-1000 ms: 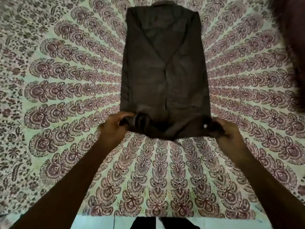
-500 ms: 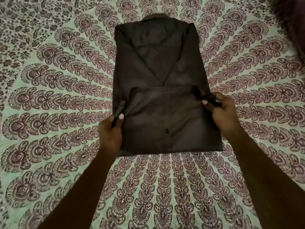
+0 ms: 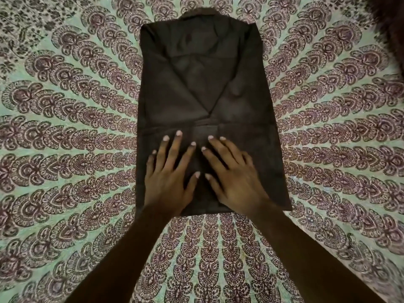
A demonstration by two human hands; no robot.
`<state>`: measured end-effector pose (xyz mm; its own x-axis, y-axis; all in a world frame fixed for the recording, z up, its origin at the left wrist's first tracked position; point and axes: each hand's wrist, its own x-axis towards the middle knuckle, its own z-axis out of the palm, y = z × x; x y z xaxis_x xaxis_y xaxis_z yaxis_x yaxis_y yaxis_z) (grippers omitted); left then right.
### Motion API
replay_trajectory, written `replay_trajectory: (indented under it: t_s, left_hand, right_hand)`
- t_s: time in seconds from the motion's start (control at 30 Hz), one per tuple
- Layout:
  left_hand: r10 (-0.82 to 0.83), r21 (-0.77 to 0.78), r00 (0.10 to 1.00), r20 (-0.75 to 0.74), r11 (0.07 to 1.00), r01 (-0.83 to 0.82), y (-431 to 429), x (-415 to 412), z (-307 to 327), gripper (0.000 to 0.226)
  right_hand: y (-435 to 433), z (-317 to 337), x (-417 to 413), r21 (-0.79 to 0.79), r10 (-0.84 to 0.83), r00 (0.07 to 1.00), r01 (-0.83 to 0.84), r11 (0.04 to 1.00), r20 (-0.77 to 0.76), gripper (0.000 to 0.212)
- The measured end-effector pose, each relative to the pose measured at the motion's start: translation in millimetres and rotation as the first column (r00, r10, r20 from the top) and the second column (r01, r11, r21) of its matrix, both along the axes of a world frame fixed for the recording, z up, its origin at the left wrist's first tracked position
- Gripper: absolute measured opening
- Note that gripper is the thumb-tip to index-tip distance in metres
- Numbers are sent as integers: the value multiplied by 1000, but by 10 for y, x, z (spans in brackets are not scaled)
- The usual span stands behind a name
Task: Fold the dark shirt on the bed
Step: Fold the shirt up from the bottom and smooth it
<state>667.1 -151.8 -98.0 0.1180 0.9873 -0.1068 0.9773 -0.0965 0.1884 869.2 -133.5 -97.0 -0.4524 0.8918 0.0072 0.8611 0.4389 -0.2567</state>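
The left hand point(image 3: 168, 178) lies flat with fingers spread, pressing on the dark shirt point(image 3: 205, 88). The shirt sits folded in the middle of the patterned bed sheet point(image 3: 65, 149). The right hand point(image 3: 234, 180) also presses flat beside it, holding nothing.

The background is covered by a pale green bedspread point(image 3: 65, 193) printed with maroon motifs in fanned rows. A dark blurred shape point(image 3: 393, 22) is seen top right.
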Motion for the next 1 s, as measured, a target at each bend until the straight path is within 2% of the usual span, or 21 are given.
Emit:
replay_trajectory:
  t_s: [0.07,0.17,0.33,0.43,0.47,0.53,0.6,0.63,0.67,0.8,0.83,0.9,1.0]
  left_hand:
    - [40,-38,999,-24,998,-41,60,-55,-122,79]
    - [101,-46,994,-46,994,-103,90,-105,-212,87]
    - [98,-77,993,-66,992,-103,103,-68,-172,92]
    - [148,-57,988,-33,987,-150,92,-50,-43,94]
    - [170,-44,985,-18,984,-170,59,-40,-11,95]
    - [157,-41,988,1,987,-157,-26,-54,-11,94]
    - [88,-86,996,22,993,-85,-79,-114,-77,92]
    - [68,-111,997,41,992,-63,-92,-155,-115,91]
    - [63,-129,996,64,990,-54,-91,-195,-128,89]
    - [90,-52,989,121,995,-85,-259,-234,118,65]
    - [64,-41,993,96,997,-60,-379,-263,182,62]
    - [-22,-93,999,50,995,26,-641,-377,257,63]
    - [-24,-204,999,24,979,29,-913,-617,191,68]
  right_hand:
    - [51,-149,48,-81,16,994,-7,997,110,63]
    - [197,-235,263,-65,-47,979,61,996,198,71]
    - [349,-205,584,-53,-333,917,352,934,222,83]
    - [362,-71,530,-57,-404,892,423,904,202,87]
    - [322,-24,481,-38,-352,920,363,931,170,86]
    - [174,-2,408,-33,-40,990,45,998,132,81]
    - [22,-73,476,-85,255,951,-243,966,177,73]
    - [-23,-117,565,-100,288,935,-273,957,205,70]
    - [-43,-148,670,-105,255,940,-236,966,227,69]
    - [-113,-24,1062,-151,-17,975,51,987,220,79]
    - [-162,14,1124,-159,-13,979,46,986,203,84]
    - [-296,92,1222,-165,114,974,-82,983,197,89]
    - [-528,81,1288,-164,233,960,-208,964,152,75]
